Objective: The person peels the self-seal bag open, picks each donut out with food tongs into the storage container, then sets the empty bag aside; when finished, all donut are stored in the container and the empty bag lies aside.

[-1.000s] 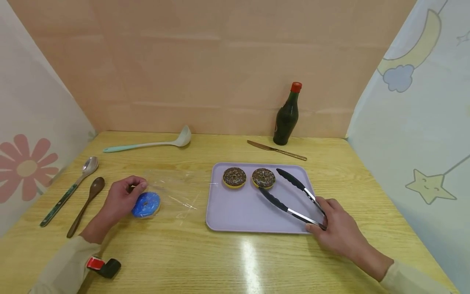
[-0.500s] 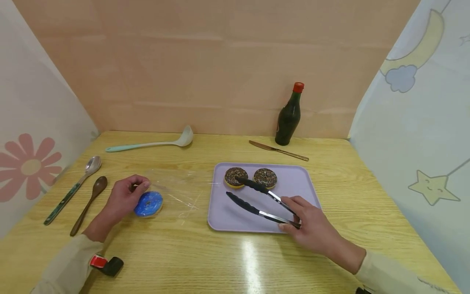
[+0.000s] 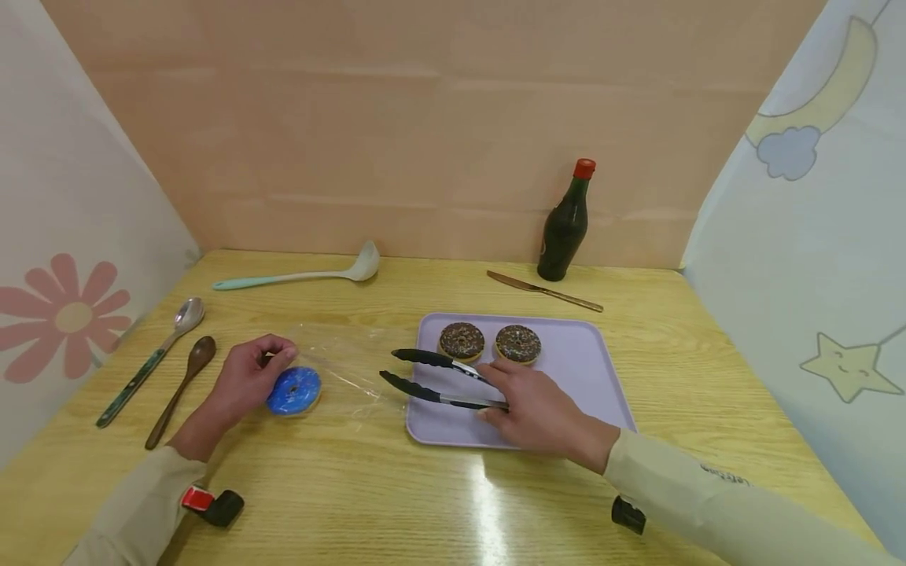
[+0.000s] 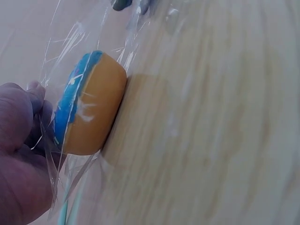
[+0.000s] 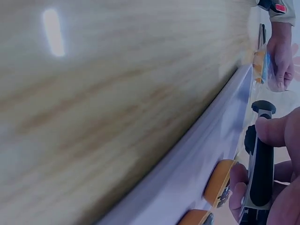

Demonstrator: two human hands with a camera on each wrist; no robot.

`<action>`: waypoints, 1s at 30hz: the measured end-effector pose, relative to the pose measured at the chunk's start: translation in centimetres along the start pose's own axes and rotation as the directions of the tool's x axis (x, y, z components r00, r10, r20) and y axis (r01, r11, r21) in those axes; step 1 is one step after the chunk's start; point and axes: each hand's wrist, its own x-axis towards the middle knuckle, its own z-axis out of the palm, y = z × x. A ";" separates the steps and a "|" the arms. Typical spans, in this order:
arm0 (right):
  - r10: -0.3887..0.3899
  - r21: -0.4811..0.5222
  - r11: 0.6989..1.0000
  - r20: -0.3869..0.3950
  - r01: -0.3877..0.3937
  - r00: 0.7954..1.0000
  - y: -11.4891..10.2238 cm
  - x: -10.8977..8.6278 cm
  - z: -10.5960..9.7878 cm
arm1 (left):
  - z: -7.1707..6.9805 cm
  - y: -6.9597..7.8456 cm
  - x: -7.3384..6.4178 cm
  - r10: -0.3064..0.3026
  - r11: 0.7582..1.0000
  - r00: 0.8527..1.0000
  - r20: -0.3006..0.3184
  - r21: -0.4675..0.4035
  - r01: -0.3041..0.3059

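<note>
The left hand pinches one clear bag around one blue doughnut. The right hand grips one pair of tongs. One tray holds two brown doughnuts.

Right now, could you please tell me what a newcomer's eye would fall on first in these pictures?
Probably the bright blue doughnut, in a clear plastic bag that the left hand pinches, left of the lilac tray. Next, perhaps, the black-tipped tongs in the right hand, tips apart near the tray's left edge. The dark, red-capped bottle also stands out at the back right.
</note>
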 end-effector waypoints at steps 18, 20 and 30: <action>-0.058 -0.016 0.998 0.205 0.063 0.977 -1.5 5.3 0.1 | 0.4 0.0 0.0 0.056 0.994 0.998 0.001 -0.097 -0.056; -0.071 -0.009 0.997 0.218 0.075 0.973 -1.6 5.8 0.3 | 0.4 0.0 0.0 0.062 0.993 0.998 -0.005 -0.104 -0.062; -0.132 0.056 0.991 0.246 0.122 0.960 -1.3 7.2 1.0 | 0.6 0.6 -0.1 0.037 0.996 0.999 -0.012 -0.076 -0.038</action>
